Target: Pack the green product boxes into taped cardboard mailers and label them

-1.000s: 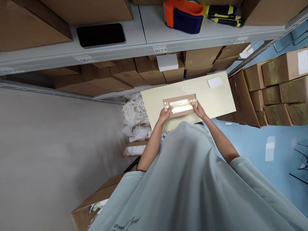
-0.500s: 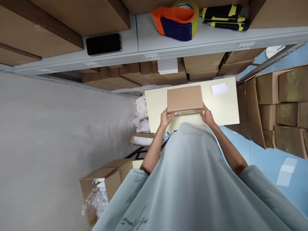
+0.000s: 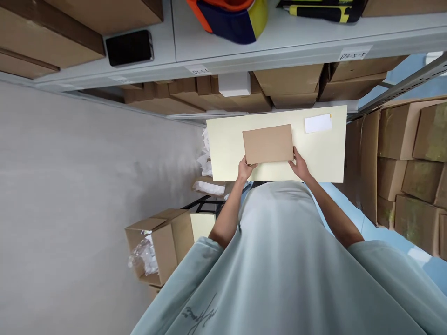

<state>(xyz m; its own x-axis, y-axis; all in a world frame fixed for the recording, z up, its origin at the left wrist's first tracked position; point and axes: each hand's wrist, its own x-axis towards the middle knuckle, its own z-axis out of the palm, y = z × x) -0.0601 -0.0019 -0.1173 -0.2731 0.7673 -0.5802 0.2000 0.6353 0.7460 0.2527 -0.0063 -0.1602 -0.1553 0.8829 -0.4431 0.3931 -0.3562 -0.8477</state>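
A small flat brown cardboard box [image 3: 268, 144] lies with its plain broad face up on a pale yellow tabletop [image 3: 226, 144]. My left hand [image 3: 245, 169] grips its near left corner. My right hand [image 3: 300, 166] grips its near right corner. Fingers of both hands are curled against the box's near edge. A white label [image 3: 317, 123] lies on the tabletop at the far right, apart from the box.
Grey shelving [image 3: 265, 51] stands just behind the table, with brown cartons, a black phone [image 3: 129, 47], an orange and blue tape dispenser [image 3: 228, 16] and black-yellow knives [image 3: 321, 10]. Stacked cartons [image 3: 408, 153] fill the right. An open carton with plastic bags [image 3: 157, 246] sits on the floor at the left.
The box was turned over: its taped side faced up a second ago, now the plain broad face is up and it lies flat on the table. Both hands stayed on its ends.
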